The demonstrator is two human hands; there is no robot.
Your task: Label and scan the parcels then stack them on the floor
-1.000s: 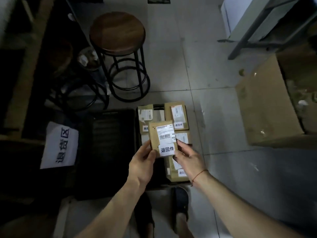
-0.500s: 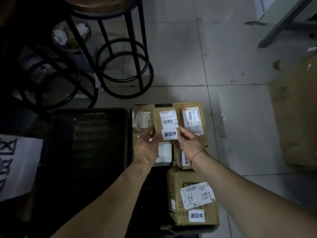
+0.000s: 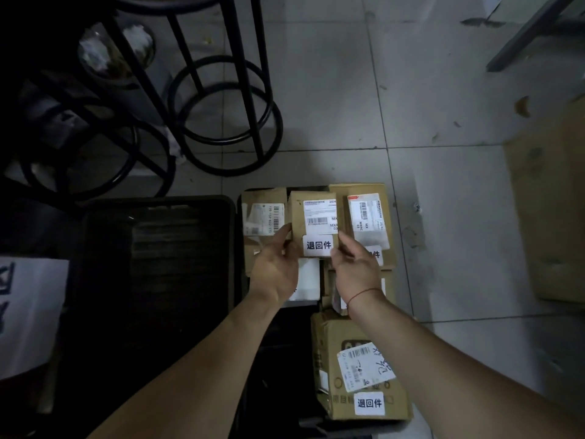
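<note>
Left hand (image 3: 277, 270) and right hand (image 3: 356, 269) pinch the parcel (image 3: 311, 217) by its sides, in the gap between two stacked boxes (image 3: 264, 213). Lower it level, label (image 3: 318, 245) up, and seat it before releasing.

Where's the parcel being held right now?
The parcel is at the head view's centre, between two labelled parcels, gripped by the left hand and right hand.

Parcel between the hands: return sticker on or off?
On: the white sticker sits at the parcel's near end, below its shipping label; left hand and right hand grip its sides.
</note>
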